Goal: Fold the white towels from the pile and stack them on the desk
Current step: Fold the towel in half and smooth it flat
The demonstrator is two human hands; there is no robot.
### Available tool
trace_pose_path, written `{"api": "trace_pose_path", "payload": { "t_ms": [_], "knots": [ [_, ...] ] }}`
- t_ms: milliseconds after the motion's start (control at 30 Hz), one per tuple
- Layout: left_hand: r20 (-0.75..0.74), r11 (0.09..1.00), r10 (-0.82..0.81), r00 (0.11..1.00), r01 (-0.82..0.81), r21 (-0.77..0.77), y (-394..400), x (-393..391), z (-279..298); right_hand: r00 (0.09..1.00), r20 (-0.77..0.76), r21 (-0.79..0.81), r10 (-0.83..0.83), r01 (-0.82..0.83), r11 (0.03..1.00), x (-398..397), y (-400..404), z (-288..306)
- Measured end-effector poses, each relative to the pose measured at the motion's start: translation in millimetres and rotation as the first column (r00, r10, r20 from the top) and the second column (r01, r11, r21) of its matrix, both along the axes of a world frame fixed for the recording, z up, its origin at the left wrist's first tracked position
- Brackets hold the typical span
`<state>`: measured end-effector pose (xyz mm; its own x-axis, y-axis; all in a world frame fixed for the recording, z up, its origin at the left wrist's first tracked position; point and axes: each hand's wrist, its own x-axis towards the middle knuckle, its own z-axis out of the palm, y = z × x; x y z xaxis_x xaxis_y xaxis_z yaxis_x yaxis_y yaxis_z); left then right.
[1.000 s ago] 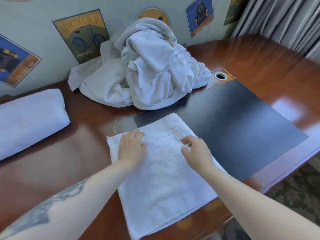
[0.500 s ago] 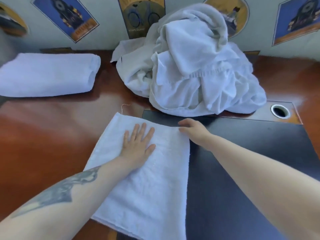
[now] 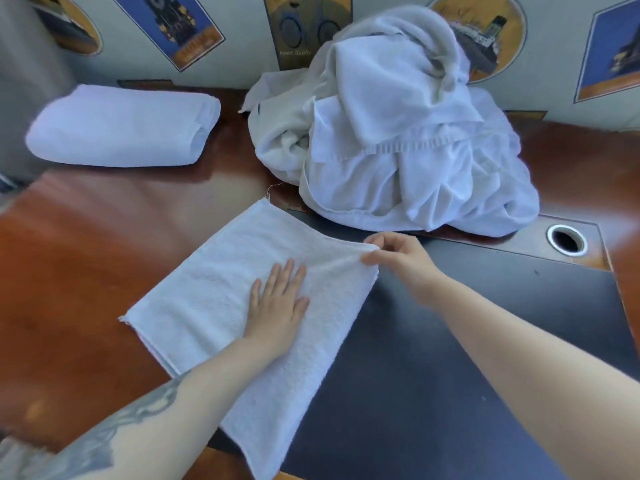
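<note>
Towel in work: white towel (image 3: 221, 306) lying flat near centre, running from 12 o'clock down toward 6; its left part on the wood, its right edge over the black mat.
Left hand: left hand (image 3: 277, 306) flat on the towel, palm down, fingers straight and slightly fanned, pointing to 12 o'clock.
Right hand: right hand (image 3: 398, 258) at the towel's far right corner, about 2 o'clock from the left hand; thumb and fingertips pinch the corner and raise it a little off the mat, so a ridge runs in the cloth toward the left hand.
Pile: pile of towels (image 3: 398, 133) heaped at 12 to 1 o'clock, against the wall, its front edge just beyond the flat towel.
Folded towel: folded towel (image 3: 121, 126) at 10 o'clock, well apart from the pile, lying on the wood.
Desk: desk (image 3: 69, 271) of glossy reddish wood; black mat (image 3: 450, 358) covers the 3 to 5 o'clock area.
Cable hole: cable hole (image 3: 567, 240) with a metal ring at 2 o'clock, just right of the pile.
Wall: posters (image 3: 173, 26) along the top, partly hidden by the pile.
</note>
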<state>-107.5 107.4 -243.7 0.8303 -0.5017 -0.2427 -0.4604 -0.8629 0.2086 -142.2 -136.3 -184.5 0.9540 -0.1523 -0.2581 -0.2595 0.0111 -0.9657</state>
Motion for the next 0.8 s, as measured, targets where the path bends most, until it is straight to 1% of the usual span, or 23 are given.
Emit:
{"api": "trace_pose_path", "payload": {
  "t_ms": [67,100,133,167,200,233,267,300,367,433,500,533,567,600,633,700,733,767,800],
  "knots": [
    [0.014,1.0,0.023,1.0,-0.023,0.016,4.9,-3.3,-5.8,0.995,-0.046,0.062,0.083,-0.08,0.995,3.0,-3.8,0.7],
    [0.022,1.0,0.022,1.0,-0.022,0.013,6.1,-2.5,-7.4,0.988,-0.1,0.037,0.119,-0.116,0.993,3.5,-4.7,-1.9],
    [0.031,1.0,0.019,0.999,-0.02,0.01,6.2,-2.0,-8.5,0.972,-0.174,-0.049,0.155,-0.166,0.985,3.2,-6.8,-5.1],
    [0.04,1.0,0.019,0.999,-0.019,0.013,5.9,-2.3,-9.4,0.944,-0.266,-0.182,0.196,-0.249,0.951,1.5,-10.2,-8.4],
    [0.047,1.0,0.021,0.999,-0.022,0.017,5.7,-2.8,-10.5,0.902,-0.361,-0.322,0.235,-0.357,0.877,-0.6,-15.7,-11.0],
    [0.051,1.0,0.022,0.998,-0.023,0.021,5.4,-3.4,-11.2,0.851,-0.451,-0.425,0.27,-0.471,0.773,-3.0,-22.1,-11.5],
    [0.058,0.999,0.021,0.998,-0.023,0.025,5.8,-4.0,-11.4,0.801,-0.523,-0.467,0.293,-0.556,0.688,-5.7,-28.8,-9.7],
    [0.064,0.999,0.018,0.998,-0.02,0.027,6.3,-4.4,-11.5,0.765,-0.568,-0.465,0.304,-0.603,0.648,-7.7,-34.5,-5.3],
    [0.063,1.0,0.012,0.998,-0.013,0.02,6.3,-4.3,-11.4,0.735,-0.602,-0.433,0.311,-0.628,0.646,-9.5,-44.5,4.1],
    [0.067,1.0,0.009,0.998,-0.009,0.008,5.9,-4.2,-11.3,0.739,-0.586,-0.384,0.334,-0.616,0.688,-12.1,-51.1,9.0],
    [0.065,1.0,0.014,0.998,-0.014,0.0,5.4,-4.0,-11.4,0.785,-0.519,-0.284,0.339,-0.532,0.798,-18.7,-55.8,6.2],
    [0.064,1.0,0.016,0.998,-0.016,0.001,5.3,-3.9,-11.4,0.814,-0.493,-0.257,0.307,-0.473,0.843,-23.0,-57.5,2.9],
    [0.066,1.0,0.015,0.998,-0.015,0.005,5.2,-4.4,-11.0,0.839,-0.476,-0.279,0.264,-0.429,0.859,-27.5,-58.0,-0.6],
    [0.069,1.0,0.012,0.998,-0.013,0.01,4.7,-4.9,-10.3,0.857,-0.465,-0.344,0.219,-0.404,0.848,-32.0,-58.0,-4.3],
    [0.072,1.0,0.011,0.997,-0.013,0.019,3.8,-5.7,-9.6,0.869,-0.46,-0.427,0.182,-0.396,0.813,-35.1,-57.0,-7.4],
    [0.07,0.999,0.023,0.997,-0.025,0.031,0.9,-7.4,-8.7,0.895,-0.433,-0.62,0.108,-0.383,0.685,-37.6,-52.3,-12.4],
    [0.059,0.999,0.037,0.998,-0.038,0.021,-1.1,-8.2,-7.4,0.923,-0.383,-0.711,0.044,-0.325,0.624,-38.3,-47.5,-10.8],
    [0.051,0.999,0.053,0.997,-0.052,-0.011,-4.3,-7.6,-4.7,0.953,-0.298,-0.779,-0.046,-0.215,0.589,-39.5,-40.0,-7.4],
    [0.054,0.996,0.058,0.997,-0.054,-0.066,-8.1,-4.8,-0.8,0.971,-0.187,-0.819,-0.148,-0.07,0.57,-41.5,-29.4,-4.8]
  ]
}}
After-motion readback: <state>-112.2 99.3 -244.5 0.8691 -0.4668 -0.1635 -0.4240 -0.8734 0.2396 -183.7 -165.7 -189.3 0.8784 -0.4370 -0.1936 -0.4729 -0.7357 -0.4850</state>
